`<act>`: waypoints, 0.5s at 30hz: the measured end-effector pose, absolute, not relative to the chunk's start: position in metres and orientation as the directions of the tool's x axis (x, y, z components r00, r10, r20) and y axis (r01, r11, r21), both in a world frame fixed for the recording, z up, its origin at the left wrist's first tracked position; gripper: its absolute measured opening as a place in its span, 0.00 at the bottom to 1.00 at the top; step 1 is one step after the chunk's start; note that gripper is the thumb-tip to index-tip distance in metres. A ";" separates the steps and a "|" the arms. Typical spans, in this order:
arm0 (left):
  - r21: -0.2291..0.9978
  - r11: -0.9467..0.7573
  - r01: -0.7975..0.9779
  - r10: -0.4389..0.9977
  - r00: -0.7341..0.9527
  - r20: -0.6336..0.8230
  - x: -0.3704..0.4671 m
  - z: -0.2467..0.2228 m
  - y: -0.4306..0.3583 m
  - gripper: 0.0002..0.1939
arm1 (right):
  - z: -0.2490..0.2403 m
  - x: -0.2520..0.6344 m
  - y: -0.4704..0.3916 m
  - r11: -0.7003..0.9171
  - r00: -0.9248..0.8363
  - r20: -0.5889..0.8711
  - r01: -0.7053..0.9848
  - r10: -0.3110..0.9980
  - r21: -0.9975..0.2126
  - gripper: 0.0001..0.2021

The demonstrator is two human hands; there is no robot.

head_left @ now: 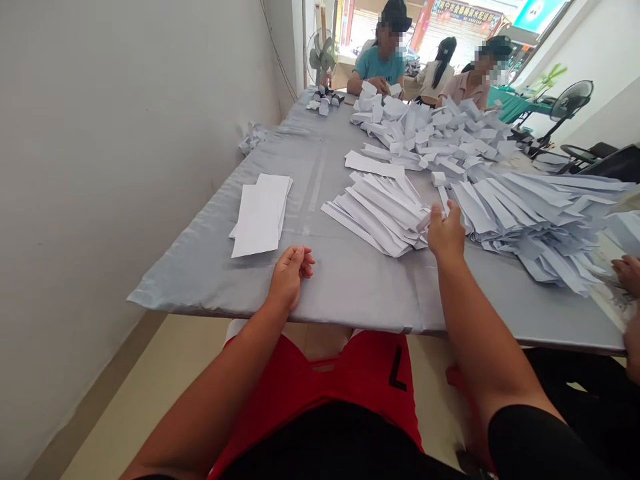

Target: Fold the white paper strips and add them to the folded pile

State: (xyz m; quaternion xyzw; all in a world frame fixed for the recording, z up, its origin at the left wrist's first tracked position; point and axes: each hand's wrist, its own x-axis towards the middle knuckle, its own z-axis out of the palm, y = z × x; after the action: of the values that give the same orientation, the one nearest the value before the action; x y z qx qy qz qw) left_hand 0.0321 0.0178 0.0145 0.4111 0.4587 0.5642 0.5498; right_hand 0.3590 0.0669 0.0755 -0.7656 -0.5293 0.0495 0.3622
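My left hand [291, 270] rests near the front edge of the grey-covered table [350, 287], fingers loosely curled with the thumb on top; whether anything is in it cannot be made out. Beyond it, to its left, lies a small stack of flat white sheets [260, 217]. My right hand [446, 230] is over the right end of a fanned pile of folded white paper strips [380, 210], its thumb and forefinger raised and apart, slightly blurred. Just right of that hand, a bigger pile of folded strips [525, 207] spreads out.
A large heap of folded papers [430, 130] covers the far side. Small black and white items [325, 100] sit at the far left corner. People sit beyond the table; another person's hand [627, 273] is at the right edge. A wall [125, 133] runs along the left.
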 end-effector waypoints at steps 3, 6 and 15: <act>0.976 0.018 -0.219 0.999 -0.041 -0.028 0.033 0.014 0.018 0.23 | 0.080 0.346 0.052 -0.329 0.520 0.265 0.783 0.812 -0.529 0.32; 0.973 0.014 -0.229 0.999 -0.038 -0.024 0.033 0.014 0.018 0.23 | 0.087 0.339 0.044 -0.332 0.513 0.251 0.787 0.821 -0.520 0.31; 0.973 0.041 -0.228 0.999 -0.011 -0.045 0.034 0.017 0.016 0.20 | 0.082 0.342 0.070 -0.306 0.494 0.171 0.738 0.853 -0.602 0.17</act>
State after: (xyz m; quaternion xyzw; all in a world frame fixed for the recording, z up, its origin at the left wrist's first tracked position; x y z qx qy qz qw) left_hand 0.0337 0.0158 0.0172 0.4244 0.4542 0.5471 0.5606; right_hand 0.3425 0.0704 0.0815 -0.8031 -0.4951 0.0902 0.3192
